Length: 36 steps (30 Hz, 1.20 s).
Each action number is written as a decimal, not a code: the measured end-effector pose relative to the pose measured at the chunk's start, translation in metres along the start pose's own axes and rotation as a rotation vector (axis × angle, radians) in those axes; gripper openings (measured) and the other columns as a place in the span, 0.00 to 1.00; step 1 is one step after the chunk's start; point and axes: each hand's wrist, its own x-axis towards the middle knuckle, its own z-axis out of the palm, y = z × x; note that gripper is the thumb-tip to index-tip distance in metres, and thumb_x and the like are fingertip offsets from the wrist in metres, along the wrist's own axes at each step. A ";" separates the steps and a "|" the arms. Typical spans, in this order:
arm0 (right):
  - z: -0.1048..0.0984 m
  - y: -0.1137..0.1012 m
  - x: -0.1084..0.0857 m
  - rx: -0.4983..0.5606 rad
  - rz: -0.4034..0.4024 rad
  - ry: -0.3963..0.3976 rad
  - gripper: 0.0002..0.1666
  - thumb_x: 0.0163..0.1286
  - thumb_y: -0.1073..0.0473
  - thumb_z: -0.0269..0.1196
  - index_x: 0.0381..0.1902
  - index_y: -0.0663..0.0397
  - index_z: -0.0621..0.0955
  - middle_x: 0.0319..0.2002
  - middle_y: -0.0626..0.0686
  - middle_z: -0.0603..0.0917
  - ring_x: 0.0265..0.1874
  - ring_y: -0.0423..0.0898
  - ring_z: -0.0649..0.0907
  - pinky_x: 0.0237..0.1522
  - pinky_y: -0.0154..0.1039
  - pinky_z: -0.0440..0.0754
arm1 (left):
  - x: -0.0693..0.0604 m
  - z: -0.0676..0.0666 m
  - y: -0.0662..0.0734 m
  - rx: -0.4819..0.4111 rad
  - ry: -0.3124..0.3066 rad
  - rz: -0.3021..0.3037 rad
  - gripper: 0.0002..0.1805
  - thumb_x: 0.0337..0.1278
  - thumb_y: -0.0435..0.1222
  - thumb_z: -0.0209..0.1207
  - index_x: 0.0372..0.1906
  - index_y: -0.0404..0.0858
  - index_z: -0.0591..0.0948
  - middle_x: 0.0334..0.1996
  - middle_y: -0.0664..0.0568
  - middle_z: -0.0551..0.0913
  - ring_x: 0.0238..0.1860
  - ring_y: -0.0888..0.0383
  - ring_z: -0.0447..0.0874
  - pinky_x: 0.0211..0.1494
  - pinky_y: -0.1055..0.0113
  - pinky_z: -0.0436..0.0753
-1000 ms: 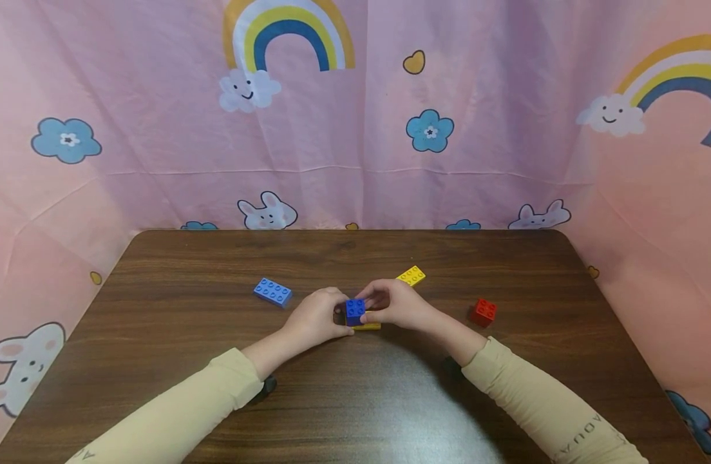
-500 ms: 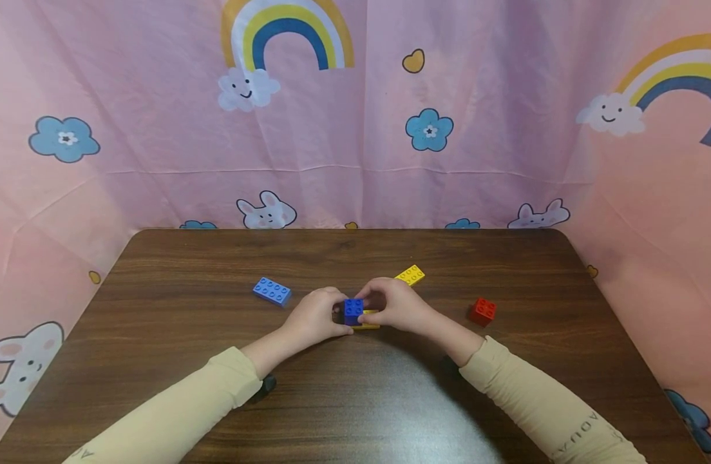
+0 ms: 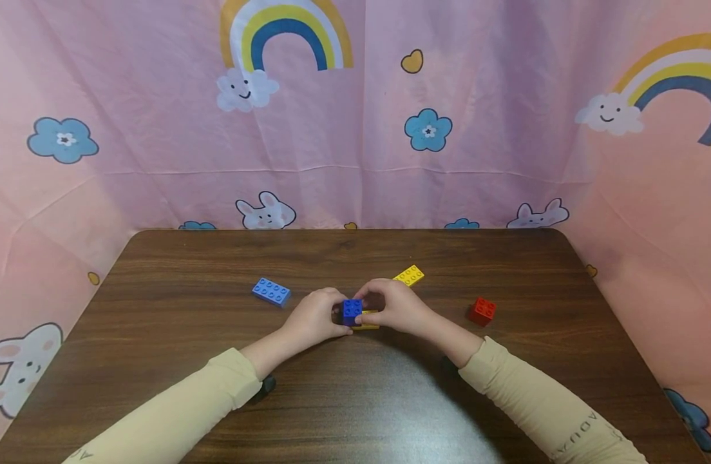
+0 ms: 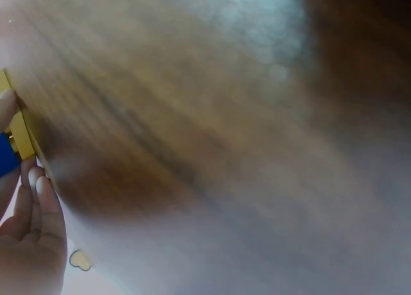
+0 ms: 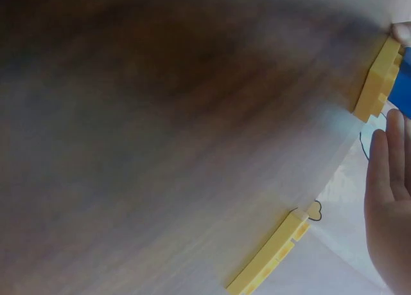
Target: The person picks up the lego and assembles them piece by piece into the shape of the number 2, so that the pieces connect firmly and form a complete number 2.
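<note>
In the head view, a dark blue brick (image 3: 352, 309) sits over the left part of a yellow brick (image 3: 369, 321) at the table's middle. The left hand (image 3: 312, 317) grips from the left, thumb by the yellow brick's near left corner; its other fingertips are partly hidden behind the blue brick. From the right, the right hand (image 3: 403, 307) pinches the blue brick between thumb and fingers. The right wrist view shows the blue brick (image 5: 402, 89) against the studded side of the yellow brick (image 5: 377, 80); whether they are fully pressed together I cannot tell.
A second yellow brick (image 3: 410, 275) lies just behind the right hand, partly covered by it. Left of the hands is a light blue brick (image 3: 271, 292), and to the right a red brick (image 3: 483, 310). A patterned curtain (image 3: 332, 142) hangs beyond the table.
The dark blue brick has shifted very slightly left, with the right hand's fingers on it. Otherwise both hands keep nearly the same place and hold.
</note>
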 end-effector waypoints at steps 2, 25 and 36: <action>0.000 0.000 0.000 -0.006 -0.007 0.005 0.17 0.64 0.60 0.79 0.48 0.58 0.88 0.48 0.56 0.90 0.47 0.48 0.92 0.50 0.34 0.91 | 0.000 0.000 0.000 0.001 -0.001 -0.003 0.23 0.43 0.37 0.85 0.47 0.35 0.90 0.44 0.48 0.90 0.44 0.54 0.89 0.53 0.55 0.89; 0.004 -0.006 -0.002 -0.233 -0.060 0.060 0.22 0.60 0.54 0.82 0.49 0.54 0.89 0.47 0.52 0.91 0.49 0.47 0.90 0.55 0.44 0.90 | -0.002 0.000 0.000 0.009 0.009 0.032 0.22 0.43 0.36 0.85 0.45 0.36 0.90 0.41 0.50 0.90 0.42 0.56 0.87 0.51 0.56 0.89; 0.002 -0.010 -0.001 -0.293 -0.107 0.046 0.20 0.58 0.55 0.83 0.46 0.54 0.90 0.43 0.50 0.92 0.45 0.47 0.90 0.50 0.40 0.90 | -0.003 0.000 0.001 0.009 0.013 0.016 0.21 0.43 0.36 0.84 0.45 0.36 0.90 0.43 0.49 0.90 0.45 0.52 0.89 0.55 0.54 0.89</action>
